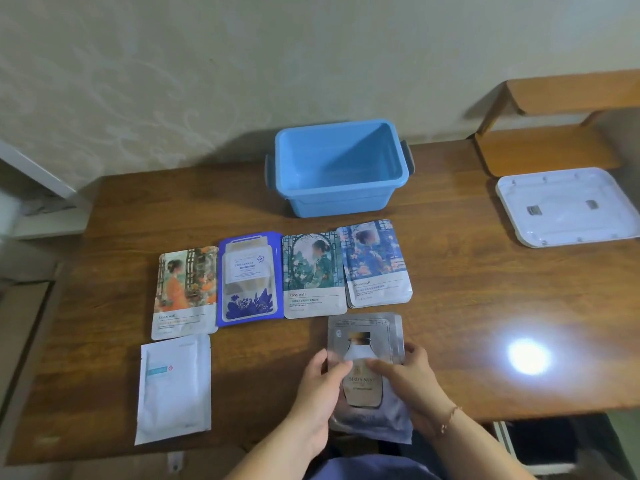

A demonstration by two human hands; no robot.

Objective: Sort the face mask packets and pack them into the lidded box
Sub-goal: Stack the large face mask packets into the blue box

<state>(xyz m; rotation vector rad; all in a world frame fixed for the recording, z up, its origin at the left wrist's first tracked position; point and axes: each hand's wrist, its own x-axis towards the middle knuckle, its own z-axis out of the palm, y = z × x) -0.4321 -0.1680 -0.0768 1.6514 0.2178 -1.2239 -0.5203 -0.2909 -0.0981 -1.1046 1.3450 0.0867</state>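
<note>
Brown wooden surface (467,289) carries an open blue plastic box (341,168). Nearer the person than the box, the left hand (320,382) and right hand (414,379) pinch a silver bottle-print mask packet stack (365,375), long axis pointing toward the box, both hands equally near.

Dim warm light; glare spot on table (528,356); soft blur, edges bowed.

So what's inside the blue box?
Nothing that shows: the blue box looks empty, with bare floor and walls. Its near wall hides a strip of the floor. Its white lid lies apart, to the right.
</note>
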